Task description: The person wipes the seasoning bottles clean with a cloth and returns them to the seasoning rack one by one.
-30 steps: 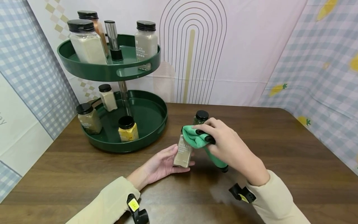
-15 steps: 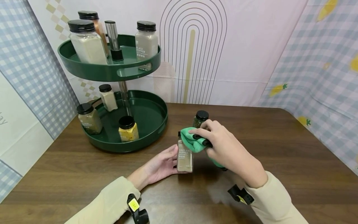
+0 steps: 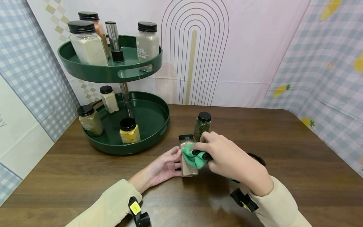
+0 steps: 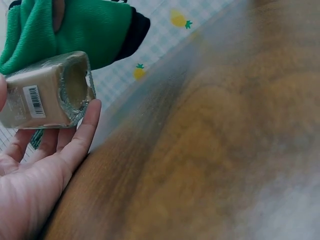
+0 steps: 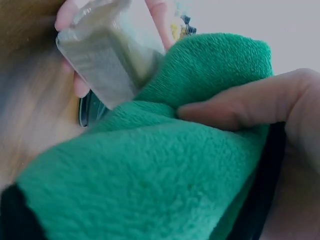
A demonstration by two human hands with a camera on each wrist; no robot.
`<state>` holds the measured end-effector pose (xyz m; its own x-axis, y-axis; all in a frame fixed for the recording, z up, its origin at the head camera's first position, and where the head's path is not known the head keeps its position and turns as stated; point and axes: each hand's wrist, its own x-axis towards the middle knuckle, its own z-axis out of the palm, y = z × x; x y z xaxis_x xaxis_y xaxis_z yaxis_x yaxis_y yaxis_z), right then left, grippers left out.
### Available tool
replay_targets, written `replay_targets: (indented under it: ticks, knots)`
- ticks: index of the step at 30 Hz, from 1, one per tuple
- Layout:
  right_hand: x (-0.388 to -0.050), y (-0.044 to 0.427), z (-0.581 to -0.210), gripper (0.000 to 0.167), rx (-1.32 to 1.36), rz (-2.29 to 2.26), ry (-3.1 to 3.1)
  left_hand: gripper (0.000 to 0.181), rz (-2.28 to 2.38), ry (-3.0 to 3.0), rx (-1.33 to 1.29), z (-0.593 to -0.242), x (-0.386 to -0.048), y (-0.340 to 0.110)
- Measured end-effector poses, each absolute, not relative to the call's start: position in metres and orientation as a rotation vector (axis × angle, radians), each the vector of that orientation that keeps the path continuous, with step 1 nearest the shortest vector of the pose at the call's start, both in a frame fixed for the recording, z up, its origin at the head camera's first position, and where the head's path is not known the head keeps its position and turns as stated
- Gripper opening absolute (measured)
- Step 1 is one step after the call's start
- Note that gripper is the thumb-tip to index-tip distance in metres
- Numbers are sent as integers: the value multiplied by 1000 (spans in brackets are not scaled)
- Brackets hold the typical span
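My left hand (image 3: 161, 168) holds a clear, square spice jar (image 3: 186, 171) with a black lid and beige powder inside. In the left wrist view, the jar's barcode side and glass base face the camera, with the fingers of that hand along its underside. My right hand (image 3: 227, 156) grips a bunched green cloth (image 3: 195, 159) with black edging and presses it against the jar's front, below the lid. The cloth (image 5: 130, 175) fills much of the right wrist view, where the thumb pinches its fold. It hides part of the jar's label.
Just behind the hands stands a black-lidded jar of green herbs (image 3: 202, 126). At left, a two-tier green turntable rack (image 3: 150, 138) carries several jars, including a black pepper jar (image 3: 147, 44) above and a yellow-filled jar (image 3: 130, 135) below. A patterned cloth backdrop (image 3: 255, 47) rises behind the wooden table (image 3: 283, 151).
My right hand has moved the cloth down from the jar's lid to its label, uncovering the lid. The jar, tilted earlier, stands more upright. More of the herb jar behind shows.
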<state>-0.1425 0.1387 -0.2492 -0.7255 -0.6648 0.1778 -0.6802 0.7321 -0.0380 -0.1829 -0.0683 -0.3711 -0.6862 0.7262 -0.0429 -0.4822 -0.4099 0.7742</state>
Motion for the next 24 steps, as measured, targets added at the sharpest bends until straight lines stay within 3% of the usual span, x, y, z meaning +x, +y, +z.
replay_targets:
  ticks: [11, 20, 24]
  knots:
    - [-134, 136, -248, 49, 1207, 122, -2903, 38, 2131, 1009, 394, -371, -184, -69]
    - [-129, 138, -243, 50, 1337, 128, -3035, 60, 2100, 1049, 385, -371, -184, -69]
    - [-129, 145, -237, 50, 1336, 254, -2970, 61, 2093, 1033, 387, -371, -184, -69]
